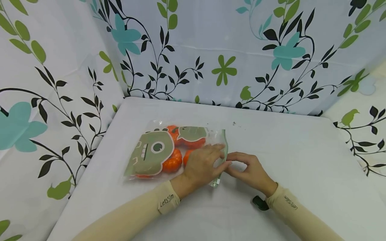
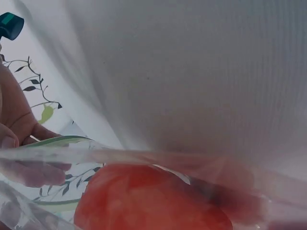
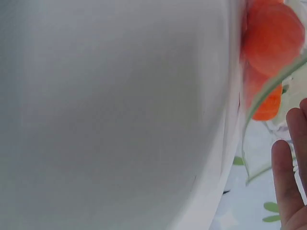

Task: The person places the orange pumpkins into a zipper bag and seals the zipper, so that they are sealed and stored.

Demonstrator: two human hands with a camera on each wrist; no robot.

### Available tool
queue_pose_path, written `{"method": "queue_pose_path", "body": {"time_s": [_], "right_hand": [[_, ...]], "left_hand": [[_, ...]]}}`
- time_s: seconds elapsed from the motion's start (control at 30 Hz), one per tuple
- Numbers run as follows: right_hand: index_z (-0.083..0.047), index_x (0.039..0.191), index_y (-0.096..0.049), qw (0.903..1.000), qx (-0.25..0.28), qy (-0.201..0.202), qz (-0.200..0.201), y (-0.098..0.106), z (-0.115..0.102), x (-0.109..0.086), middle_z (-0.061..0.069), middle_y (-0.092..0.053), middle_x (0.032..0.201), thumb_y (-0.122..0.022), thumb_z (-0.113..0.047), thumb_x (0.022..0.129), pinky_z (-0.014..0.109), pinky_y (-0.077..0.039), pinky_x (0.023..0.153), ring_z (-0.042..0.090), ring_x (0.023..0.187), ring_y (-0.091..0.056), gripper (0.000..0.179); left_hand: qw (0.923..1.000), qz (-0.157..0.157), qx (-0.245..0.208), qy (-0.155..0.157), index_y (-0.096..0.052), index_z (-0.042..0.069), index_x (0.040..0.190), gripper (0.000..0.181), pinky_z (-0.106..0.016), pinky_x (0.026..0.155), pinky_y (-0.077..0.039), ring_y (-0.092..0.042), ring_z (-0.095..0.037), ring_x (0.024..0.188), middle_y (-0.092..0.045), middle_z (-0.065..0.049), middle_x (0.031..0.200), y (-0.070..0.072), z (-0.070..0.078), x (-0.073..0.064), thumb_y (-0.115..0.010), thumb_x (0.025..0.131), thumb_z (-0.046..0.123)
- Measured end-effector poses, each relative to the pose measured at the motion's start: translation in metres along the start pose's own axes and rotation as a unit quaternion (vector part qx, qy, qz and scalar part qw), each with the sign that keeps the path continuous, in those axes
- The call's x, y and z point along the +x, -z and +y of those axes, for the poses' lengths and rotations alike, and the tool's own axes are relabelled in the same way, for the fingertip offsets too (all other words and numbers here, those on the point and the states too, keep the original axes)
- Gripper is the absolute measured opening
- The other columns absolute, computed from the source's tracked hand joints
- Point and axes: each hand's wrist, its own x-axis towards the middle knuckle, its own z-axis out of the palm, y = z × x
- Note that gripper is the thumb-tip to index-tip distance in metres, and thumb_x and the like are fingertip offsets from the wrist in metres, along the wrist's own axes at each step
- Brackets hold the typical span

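Note:
A clear zip bag (image 1: 152, 150) with a green dinosaur print lies on the table, holding several orange miniature pumpkins (image 1: 172, 161). My left hand (image 1: 203, 164) lies over the bag's right part, thumb and fingers bent about its film near the zip edge (image 1: 224, 140). From the right, my right hand (image 1: 248, 170) meets that same edge with thumb and index finger, their tips close to the left thumb. In the right wrist view other fingers (image 3: 284, 179) of the right hand stand straight beside the bag's parted green rim (image 3: 261, 98). One reddish-orange pumpkin (image 2: 144, 201) shows large through film in the left wrist view.
A white cloth covers the table (image 1: 289, 150). Behind it and at both sides hangs a leaf-patterned curtain (image 1: 193, 50). A small dark device (image 1: 260, 203) sits by the right cuff.

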Motion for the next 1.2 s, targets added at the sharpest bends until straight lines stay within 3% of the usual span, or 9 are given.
{"method": "queue_pose_path", "body": {"time_s": [0.17, 0.3, 0.47, 0.57, 0.67, 0.77, 0.9, 1.03, 1.2], "right_hand": [[-0.006, 0.104, -0.076, 0.9985, -0.040, 0.036, 0.008, 0.004, -0.004, -0.002, 0.004, -0.075, 0.103, -0.083, 0.006, 0.075, 0.023, -0.050, 0.092, 0.022, 0.099, -0.070, 0.032], [-0.009, 0.100, -0.076, 0.9967, -0.052, 0.054, 0.028, 0.007, -0.007, -0.004, 0.004, -0.075, 0.099, -0.082, 0.008, 0.074, 0.020, -0.050, 0.089, 0.021, 0.094, -0.071, 0.031], [-0.010, 0.101, -0.077, 0.9952, -0.037, 0.078, 0.047, 0.010, -0.006, -0.007, 0.001, -0.075, 0.100, -0.081, 0.007, 0.077, 0.022, -0.051, 0.089, 0.019, 0.093, -0.071, 0.030], [-0.009, 0.102, -0.077, 0.9904, -0.051, 0.118, 0.051, 0.011, -0.010, -0.007, 0.001, -0.074, 0.102, -0.080, 0.003, 0.079, 0.022, -0.051, 0.089, 0.019, 0.094, -0.071, 0.026], [-0.008, 0.102, -0.077, 0.9765, -0.092, 0.188, 0.054, 0.010, -0.015, -0.006, 0.003, -0.074, 0.104, -0.076, -0.010, 0.086, 0.023, -0.052, 0.088, 0.021, 0.093, -0.071, 0.016], [-0.007, 0.102, -0.077, 0.9532, -0.140, 0.262, 0.055, 0.009, -0.021, -0.004, 0.006, -0.073, 0.105, -0.068, -0.021, 0.093, 0.029, -0.055, 0.082, 0.023, 0.090, -0.071, 0.018], [-0.007, 0.102, -0.076, 0.9273, -0.187, 0.320, 0.054, 0.009, -0.029, -0.003, 0.007, -0.072, 0.104, -0.064, -0.020, 0.094, 0.035, -0.057, 0.073, 0.023, 0.087, -0.071, 0.019], [-0.006, 0.101, -0.076, 0.9171, -0.205, 0.338, 0.051, 0.010, -0.036, -0.002, 0.008, -0.072, 0.104, -0.061, -0.015, 0.093, 0.035, -0.057, 0.071, 0.022, 0.087, -0.071, 0.019], [-0.007, 0.100, -0.076, 0.9143, -0.221, 0.336, 0.046, 0.012, -0.040, -0.003, 0.007, -0.073, 0.105, -0.057, -0.014, 0.094, 0.036, -0.057, 0.071, 0.022, 0.089, -0.071, 0.022]], "left_hand": [[0.9982, -0.060, 0.011, 0.005, -0.073, 0.016, 0.091, 0.019, -0.032, 0.087, -0.055, -0.072, -0.017, 0.096, -0.073, -0.003, 0.117, -0.003, 0.000, -0.007, -0.077, 0.088, 0.034], [0.9943, -0.103, 0.019, 0.020, -0.076, 0.015, 0.099, 0.019, -0.031, 0.082, -0.057, -0.071, -0.018, 0.103, -0.072, -0.003, 0.121, -0.005, 0.001, -0.011, -0.072, 0.091, 0.032], [0.9883, -0.145, 0.036, 0.030, -0.078, 0.015, 0.106, 0.023, -0.032, 0.088, -0.055, -0.070, -0.018, 0.107, -0.071, -0.002, 0.123, -0.009, 0.004, -0.017, -0.067, 0.094, 0.031], [0.9871, -0.152, 0.040, 0.029, -0.078, 0.015, 0.108, 0.024, -0.033, 0.093, -0.053, -0.069, -0.017, 0.109, -0.071, -0.002, 0.122, -0.011, 0.004, -0.020, -0.066, 0.094, 0.031], [0.9883, -0.145, 0.042, 0.018, -0.077, 0.014, 0.109, 0.024, -0.033, 0.097, -0.051, -0.068, -0.016, 0.112, -0.072, -0.002, 0.122, -0.011, 0.004, -0.025, -0.067, 0.093, 0.030], [0.9903, -0.135, 0.032, 0.002, -0.076, 0.013, 0.108, 0.023, -0.034, 0.098, -0.050, -0.067, -0.017, 0.113, -0.072, -0.003, 0.121, -0.008, 0.006, -0.029, -0.070, 0.090, 0.027], [0.9898, -0.139, 0.023, -0.017, -0.076, 0.012, 0.105, 0.022, -0.032, 0.095, -0.052, -0.068, -0.019, 0.110, -0.073, -0.003, 0.118, 0.003, 0.014, -0.030, -0.073, 0.086, 0.023], [0.9836, -0.172, 0.036, -0.042, -0.075, 0.013, 0.096, 0.016, -0.031, 0.093, -0.052, -0.069, -0.015, 0.104, -0.074, 0.001, 0.107, 0.018, 0.027, -0.026, -0.075, 0.083, 0.022], [0.9641, -0.233, 0.090, -0.089, -0.074, 0.018, 0.088, 0.012, -0.026, 0.084, -0.053, -0.067, -0.009, 0.089, -0.073, 0.007, 0.092, 0.034, 0.045, -0.023, -0.078, 0.084, 0.029]]}}
